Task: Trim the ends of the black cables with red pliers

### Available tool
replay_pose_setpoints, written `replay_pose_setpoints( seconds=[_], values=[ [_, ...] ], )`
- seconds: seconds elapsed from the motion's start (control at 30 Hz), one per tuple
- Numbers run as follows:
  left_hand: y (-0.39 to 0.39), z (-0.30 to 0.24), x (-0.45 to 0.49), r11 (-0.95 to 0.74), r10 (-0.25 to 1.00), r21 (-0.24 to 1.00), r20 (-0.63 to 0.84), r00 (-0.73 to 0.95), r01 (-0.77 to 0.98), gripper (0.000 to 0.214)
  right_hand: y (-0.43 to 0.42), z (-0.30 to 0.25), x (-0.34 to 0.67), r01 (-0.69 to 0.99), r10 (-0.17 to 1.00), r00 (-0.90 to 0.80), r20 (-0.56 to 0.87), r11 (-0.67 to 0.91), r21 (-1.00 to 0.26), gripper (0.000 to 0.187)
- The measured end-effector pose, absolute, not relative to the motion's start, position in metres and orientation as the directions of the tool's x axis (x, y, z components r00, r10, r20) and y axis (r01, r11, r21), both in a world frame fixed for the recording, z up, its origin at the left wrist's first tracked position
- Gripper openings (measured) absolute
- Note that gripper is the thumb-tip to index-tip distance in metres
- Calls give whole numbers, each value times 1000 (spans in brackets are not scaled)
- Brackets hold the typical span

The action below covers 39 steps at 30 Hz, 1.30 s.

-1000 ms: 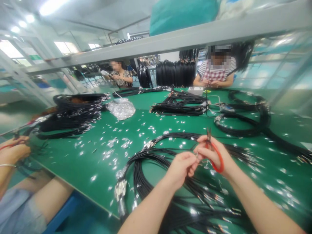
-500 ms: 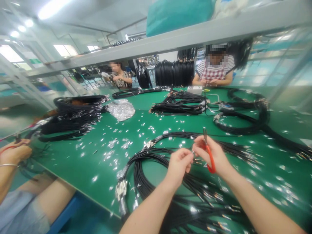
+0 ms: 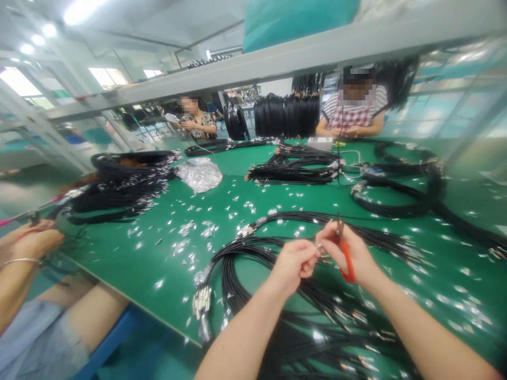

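My left hand (image 3: 292, 265) is closed in a pinch above the coiled black cables (image 3: 229, 282). Between its fingertips and those of my right hand (image 3: 358, 252) shows a small silvery cable end (image 3: 319, 247); the rest of that cable is hidden. Red-handled scissors (image 3: 347, 266) hang in my right hand, blades pointing up and away, while its thumb and forefinger meet my left fingertips. Below both hands spread loose cable ends (image 3: 352, 316) with copper-coloured tips. A cluster of metal connectors (image 3: 202, 301) is bound at the left of the coil.
Small clear scraps (image 3: 186, 227) litter the green table (image 3: 130, 269). Farther back are a clear plastic bag (image 3: 200, 175) and more cable bundles (image 3: 297, 169). A co-worker's hand (image 3: 39, 245) is at the left edge; two people sit opposite under a shelf beam (image 3: 222, 74).
My hands stay together at the cable end, with the right fingertips slightly closer in. The view has shifted a little. The co-worker's hand at the left has moved inward.
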<state>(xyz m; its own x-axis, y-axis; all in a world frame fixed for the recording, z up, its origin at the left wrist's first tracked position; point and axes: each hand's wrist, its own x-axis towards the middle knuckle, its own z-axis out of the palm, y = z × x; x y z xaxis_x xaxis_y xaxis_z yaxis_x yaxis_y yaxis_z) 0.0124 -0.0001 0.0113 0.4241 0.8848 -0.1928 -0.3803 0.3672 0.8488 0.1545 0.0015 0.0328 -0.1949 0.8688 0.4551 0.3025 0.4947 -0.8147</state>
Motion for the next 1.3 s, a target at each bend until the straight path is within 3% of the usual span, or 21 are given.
replay_pose_setpoints(
  seconds=[0.1, 0.2, 0.4, 0.93, 1.3],
  values=[
    [2, 11, 12, 366, 888, 837, -182, 423, -407, 25, 4, 34, 158, 383, 877, -211, 431, 480, -789, 5],
    [4, 11, 10, 300, 930, 817, -136, 340, -493, 22, 9, 32, 164, 532, 900, -175, 400, 428, -731, 15],
    [5, 17, 5, 146, 982, 823, -52, 184, -549, 18, 13, 23, 168, 770, 909, -297, 293, 409, -490, 29],
    [2, 15, 8, 91, 991, 911, -43, 127, -403, 19, 8, 26, 162, 827, 910, -335, 245, 409, -387, 32],
    [1, 12, 9, 46, 993, 955, -11, 118, -292, 18, 6, 30, 164, 805, 900, -363, 242, 434, -405, 29]
  ],
)
